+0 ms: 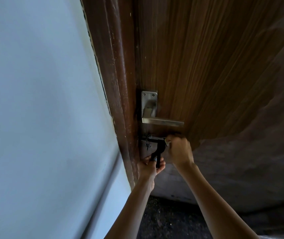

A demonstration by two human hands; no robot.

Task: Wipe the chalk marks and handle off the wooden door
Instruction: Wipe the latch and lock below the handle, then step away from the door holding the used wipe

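The wooden door (pixel 206 66) fills the upper right, with a metal lever handle (pixel 162 121) on a silver plate (pixel 149 102). Below the handle a black sliding bolt latch (pixel 152 140) is fixed to the door. My left hand (pixel 150 165) grips the black hanging arm of the latch (pixel 158 155) from below. My right hand (pixel 178 149) is curled against the door just right of the latch, pinching something small and pale that is mostly hidden. Pale dusty marks spread over the door's lower right (pixel 250 135).
A dark brown door frame (pixel 120 75) runs down the left of the door. A pale blue wall (pixel 43 100) fills the left side. Dark speckled floor (pixel 169 219) lies below between my forearms.
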